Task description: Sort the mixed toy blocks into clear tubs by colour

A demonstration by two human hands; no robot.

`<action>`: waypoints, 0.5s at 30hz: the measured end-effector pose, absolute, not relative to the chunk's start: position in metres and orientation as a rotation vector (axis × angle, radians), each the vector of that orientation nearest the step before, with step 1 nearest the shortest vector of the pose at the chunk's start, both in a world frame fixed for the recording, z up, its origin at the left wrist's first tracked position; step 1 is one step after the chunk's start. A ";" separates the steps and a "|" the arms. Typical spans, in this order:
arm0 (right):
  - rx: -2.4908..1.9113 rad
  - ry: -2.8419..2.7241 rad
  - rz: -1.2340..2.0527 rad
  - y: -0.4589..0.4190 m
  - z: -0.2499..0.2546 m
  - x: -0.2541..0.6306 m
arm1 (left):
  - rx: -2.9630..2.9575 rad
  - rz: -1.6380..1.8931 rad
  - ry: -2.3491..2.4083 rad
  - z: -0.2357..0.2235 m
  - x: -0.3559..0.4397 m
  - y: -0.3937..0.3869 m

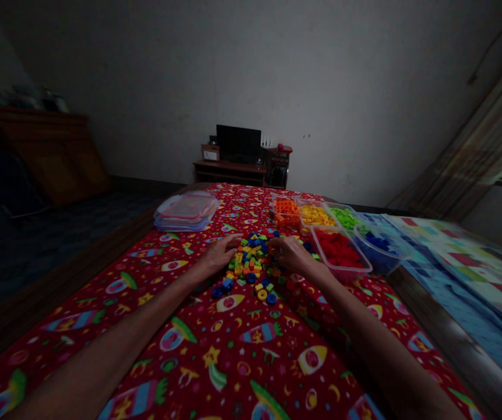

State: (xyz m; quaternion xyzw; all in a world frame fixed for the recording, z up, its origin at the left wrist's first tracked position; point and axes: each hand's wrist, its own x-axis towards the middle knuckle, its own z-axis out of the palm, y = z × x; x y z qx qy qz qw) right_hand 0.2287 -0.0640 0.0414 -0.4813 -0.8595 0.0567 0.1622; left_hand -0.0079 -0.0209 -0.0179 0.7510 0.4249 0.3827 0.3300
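A loose pile of small toy building bricks (249,254) in blue, yellow, green and orange lies on the red patterned cloth. Along the pile's left edge rests my left hand (221,254), its fingers stretched forward and apart, touching or just beside the bricks. My right hand (293,253) is at the right side of the pile, with fingers bent down and closed together. Whatever is between those fingertips is hidden. Nearer to me, a blue wheel-shaped piece (271,298) and a yellow round piece (262,294) lie apart from the main heap.
Clear tubs of sorted pieces stand at right: orange (286,211), yellow (317,214), green (343,217), red (340,248) and blue (378,244). Stacked lids (186,211) lie at left. Beside the cloth's right edge is a bed-like surface with a patchwork cover (464,251).
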 end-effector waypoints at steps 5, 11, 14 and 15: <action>-1.401 -2.350 0.131 -0.066 0.042 0.235 | 2.012 0.970 1.167 -0.017 -0.007 -0.023; -0.969 -2.496 0.137 -0.056 0.016 0.207 | 2.212 1.032 1.152 -0.020 -0.002 -0.021; -0.937 -2.585 0.075 -0.050 0.004 0.195 | 2.274 0.986 1.209 -0.019 0.000 -0.022; -0.972 -2.590 0.057 -0.049 0.002 0.195 | 2.259 0.973 1.226 -0.018 0.000 -0.022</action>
